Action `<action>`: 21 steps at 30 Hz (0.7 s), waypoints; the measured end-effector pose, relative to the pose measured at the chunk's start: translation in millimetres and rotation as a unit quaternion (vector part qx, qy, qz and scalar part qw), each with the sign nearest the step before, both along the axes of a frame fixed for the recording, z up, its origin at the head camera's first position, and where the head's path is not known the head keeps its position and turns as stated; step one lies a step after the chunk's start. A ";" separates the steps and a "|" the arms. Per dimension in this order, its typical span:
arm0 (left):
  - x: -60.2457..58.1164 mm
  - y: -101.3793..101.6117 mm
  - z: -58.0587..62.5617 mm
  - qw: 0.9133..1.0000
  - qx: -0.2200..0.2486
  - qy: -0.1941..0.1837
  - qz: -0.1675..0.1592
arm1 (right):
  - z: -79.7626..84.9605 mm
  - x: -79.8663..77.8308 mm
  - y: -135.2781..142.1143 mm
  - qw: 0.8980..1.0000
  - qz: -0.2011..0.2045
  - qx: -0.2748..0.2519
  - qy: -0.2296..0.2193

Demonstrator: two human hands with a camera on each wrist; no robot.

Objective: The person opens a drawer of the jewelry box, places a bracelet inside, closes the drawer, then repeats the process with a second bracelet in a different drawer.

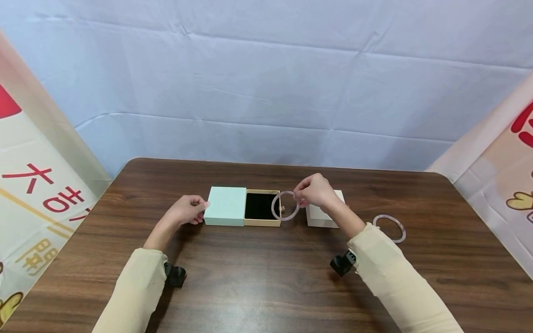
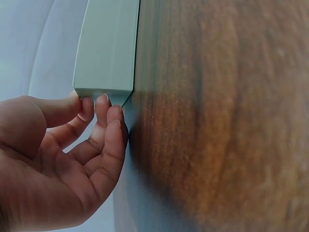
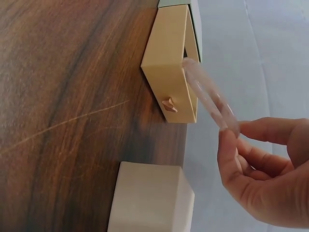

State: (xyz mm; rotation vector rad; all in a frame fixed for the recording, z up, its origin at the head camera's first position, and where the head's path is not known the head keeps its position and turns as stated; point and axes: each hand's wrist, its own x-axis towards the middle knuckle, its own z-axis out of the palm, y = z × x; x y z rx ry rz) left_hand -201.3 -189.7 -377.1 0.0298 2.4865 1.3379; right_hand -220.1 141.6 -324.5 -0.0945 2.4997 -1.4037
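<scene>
A mint-green drawer box (image 1: 226, 203) sits on the table with its tan inner drawer (image 1: 262, 222) pulled out to the right, a black pad (image 1: 259, 206) inside. At the sleeve's left end, my left hand (image 1: 189, 210) grips it, thumb at the top edge and fingertips against the end face (image 2: 104, 92). My right hand (image 1: 315, 190) pinches a pale lilac bangle (image 1: 273, 209) by its right side. The bangle is tilted, its far side over the drawer's right end, as the right wrist view shows. A small ribbon tab (image 3: 169, 105) sticks out of the drawer front.
Right of the drawer stands a white box (image 1: 320, 217), partly hidden by my right hand and forearm. A second pale bangle (image 1: 401, 229) lies on the wooden table (image 1: 258, 273) beyond my right sleeve. A pale cloth (image 1: 266, 92) hangs behind the table's far edge.
</scene>
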 end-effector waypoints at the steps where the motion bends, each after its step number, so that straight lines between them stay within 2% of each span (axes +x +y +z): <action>1: 0.1 0.0 -0.1 1.000 0.000 0.001 -0.001 | -0.3 0.0 -0.3 1.000 -0.001 -0.001 0.000; 11: -0.3 0.2 -1.0 1.000 0.001 0.000 0.000 | -4.6 -1.8 -4.0 1.000 -0.015 -0.020 0.003; 21: -0.8 0.9 -1.8 1.000 0.003 -0.001 0.000 | -7.4 -1.1 -4.2 0.999 -0.012 -0.034 -0.002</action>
